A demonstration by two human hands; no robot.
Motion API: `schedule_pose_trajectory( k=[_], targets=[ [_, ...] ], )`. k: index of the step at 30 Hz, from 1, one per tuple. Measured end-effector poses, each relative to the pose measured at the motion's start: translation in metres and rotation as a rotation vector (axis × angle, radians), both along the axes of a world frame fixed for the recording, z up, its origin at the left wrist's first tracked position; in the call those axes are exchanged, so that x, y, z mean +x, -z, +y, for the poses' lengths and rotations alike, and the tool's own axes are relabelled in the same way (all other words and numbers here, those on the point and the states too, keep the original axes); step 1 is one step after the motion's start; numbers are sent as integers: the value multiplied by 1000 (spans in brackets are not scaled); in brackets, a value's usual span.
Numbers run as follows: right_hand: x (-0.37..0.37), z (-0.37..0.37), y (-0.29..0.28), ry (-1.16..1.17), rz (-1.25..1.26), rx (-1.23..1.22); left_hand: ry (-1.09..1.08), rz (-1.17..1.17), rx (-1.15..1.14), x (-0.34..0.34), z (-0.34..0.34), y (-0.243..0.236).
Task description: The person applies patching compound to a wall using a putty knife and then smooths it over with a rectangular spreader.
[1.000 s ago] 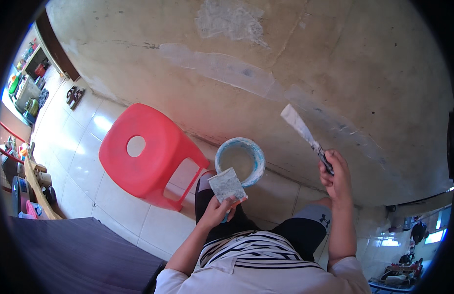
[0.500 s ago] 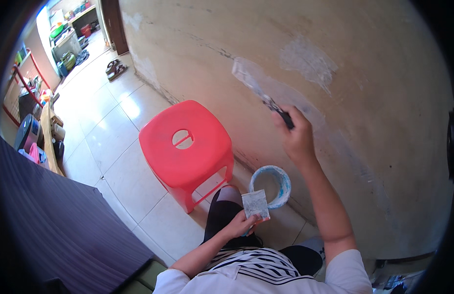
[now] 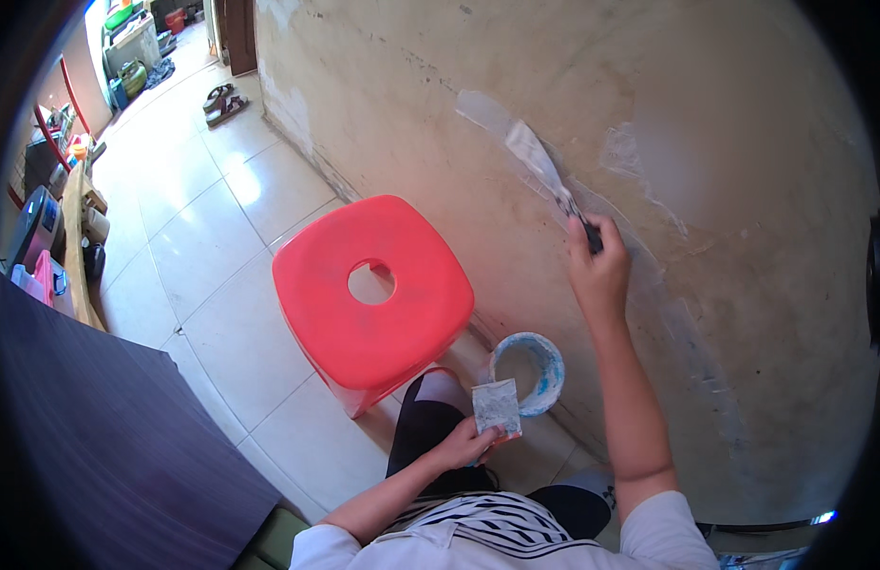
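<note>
1. Putty knife (image 3: 548, 174) is clasped by right hand (image 3: 599, 274); it is directed to 11 o'clock, over the wall (image 3: 744, 294).
2. Square grey plate (image 3: 497, 406) is pinched by left hand (image 3: 467, 445) at the bucket's (image 3: 553, 382) 7 o'clock.
3. Inside the bucket, blue-white residue is seen; contents cannot be identified.

Head-worn fisheye, facing down, near wall (image 3: 734, 304)

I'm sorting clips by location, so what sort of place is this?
Probably a room in a home: a pair of sandals lies on the tiled floor, a red plastic stool stands near the wall, and what looks like a green gas cylinder stands farther back.
</note>
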State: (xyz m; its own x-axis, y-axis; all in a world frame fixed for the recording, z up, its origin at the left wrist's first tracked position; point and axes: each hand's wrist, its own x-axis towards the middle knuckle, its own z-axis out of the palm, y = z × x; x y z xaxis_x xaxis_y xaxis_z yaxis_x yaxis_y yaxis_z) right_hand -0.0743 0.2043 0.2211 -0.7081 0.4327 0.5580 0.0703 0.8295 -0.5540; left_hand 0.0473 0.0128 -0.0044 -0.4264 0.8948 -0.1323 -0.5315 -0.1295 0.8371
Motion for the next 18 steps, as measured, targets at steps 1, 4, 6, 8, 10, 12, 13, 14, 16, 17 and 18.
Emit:
schedule_pose_trajectory(
  k=[1,4,6,8,10,12,13,14,16,17,18],
  targets=[
    [8,-1,-1,33,-30,-31,3,3,3,0,1,3],
    [-6,-21,1,-57,67,67,82,13,17,-4,3,10],
    [-41,-37,4,-155,65,86,106,13,24,-6,3,9],
    [-77,-59,6,-192,12,7,66,-5,21,-6,0,3],
    [-96,-53,7,-91,30,104,74,-4,24,-4,2,1],
    [-94,-44,12,-33,57,132,74,-3,19,-5,0,1],
    [-82,-34,15,-31,70,116,62,-10,18,-4,0,1],
    [-68,-25,19,-29,83,101,52,-15,17,-4,-1,3],
    [-23,-18,22,12,103,69,109,13,15,-7,-2,6],
    [1,-19,24,56,47,20,126,32,7,-9,-3,9],
    [16,-21,21,110,-7,-26,122,44,14,-9,-1,10]
  ],
)
